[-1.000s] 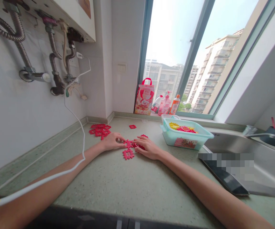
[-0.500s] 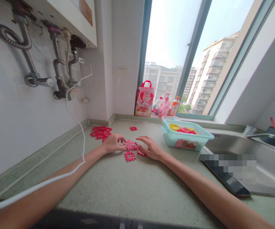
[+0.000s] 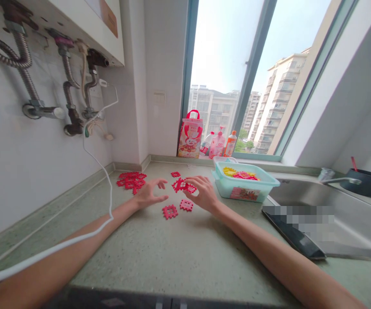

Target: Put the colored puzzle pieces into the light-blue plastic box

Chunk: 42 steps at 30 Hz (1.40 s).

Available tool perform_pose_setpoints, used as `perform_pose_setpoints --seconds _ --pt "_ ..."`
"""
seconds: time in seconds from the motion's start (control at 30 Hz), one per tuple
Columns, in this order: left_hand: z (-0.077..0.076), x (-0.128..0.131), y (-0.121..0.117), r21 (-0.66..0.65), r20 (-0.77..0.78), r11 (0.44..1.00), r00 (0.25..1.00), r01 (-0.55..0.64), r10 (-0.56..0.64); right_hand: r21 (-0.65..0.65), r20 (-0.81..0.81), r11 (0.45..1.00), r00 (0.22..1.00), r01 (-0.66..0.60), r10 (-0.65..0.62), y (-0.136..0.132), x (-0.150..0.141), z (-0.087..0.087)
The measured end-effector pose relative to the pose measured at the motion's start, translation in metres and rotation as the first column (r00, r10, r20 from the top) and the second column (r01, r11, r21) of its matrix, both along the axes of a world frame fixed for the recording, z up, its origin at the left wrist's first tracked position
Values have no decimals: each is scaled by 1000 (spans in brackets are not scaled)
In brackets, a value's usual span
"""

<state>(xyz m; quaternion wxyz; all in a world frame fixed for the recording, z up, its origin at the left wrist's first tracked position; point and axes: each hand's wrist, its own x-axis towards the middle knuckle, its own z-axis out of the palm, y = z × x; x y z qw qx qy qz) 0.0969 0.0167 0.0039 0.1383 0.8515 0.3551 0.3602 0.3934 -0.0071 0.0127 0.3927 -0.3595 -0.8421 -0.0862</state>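
Observation:
My right hand (image 3: 204,195) grips a joined cluster of red interlocking plastic tiles (image 3: 179,185) between thumb and fingers, just above the counter. To its left, my left hand (image 3: 148,194) has thumb and fingers spread with nothing between them. Two square red tiles with notched edges lie flat below the hands: one tile (image 3: 170,212) with an open middle and another tile (image 3: 186,205) with a window pattern. Farther back lies a small red tile (image 3: 175,174). A loose pile of red tiles (image 3: 130,181) sits behind my left hand.
A mint-green plastic box (image 3: 246,180) holding yellow and red pieces stands on the right, before the window. Beyond it is a steel sink (image 3: 349,214) with a dark flat object (image 3: 293,234) at its edge. A white cable (image 3: 110,193) hangs across my left forearm.
My left hand has let go of the joined tiles and opened, moving slightly left. My right hand now holds them, farther back. The window-patterned tile is uncovered. The whole view has shifted a little.

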Motion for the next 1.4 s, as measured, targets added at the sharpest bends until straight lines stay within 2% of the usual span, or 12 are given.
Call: perform_pose_setpoints --seconds 0.13,0.2,0.3,0.43,0.53,0.63,0.73,0.87,0.93,1.0,1.2,1.4 --pt "0 0 1 -55 -75 998 997 6 -11 135 -108 949 957 284 -271 11 41 52" --pt "0 1 1 -73 -113 997 993 18 -26 132 -153 867 874 480 -461 16 70 78" --pt "0 2 2 -83 -128 996 991 20 -31 -31 -45 716 715 697 -698 21 114 105" --pt "-1 1 5 -94 -136 995 990 20 -32 -242 145 537 577 808 -804 26 156 112" --pt "-3 0 8 -99 -142 995 989 26 -40 -323 276 479 565 817 -777 31 169 106" --pt "-4 -1 10 -105 -144 994 989 16 -31 -376 360 501 621 779 -696 35 169 99" --pt "-5 -1 10 -111 -156 994 987 13 -31 -281 317 572 637 770 -702 32 154 97" --pt "-4 -1 8 -122 -182 992 982 36 -58 7 149 801 792 598 -593 14 105 93" --pt "-2 -1 7 -106 -190 992 978 63 -83 28 128 901 893 432 -432 -1 73 83" --pt "-1 0 5 -75 -201 992 972 104 -117 -55 156 949 941 311 -299 -18 41 65" --pt "5 1 -4 -30 -251 975 942 221 -221 -262 362 930 920 258 -154 -48 -6 7" --pt "6 9 -20 -100 -292 970 925 222 -242 -298 189 944 978 139 -84 -41 5 -7"
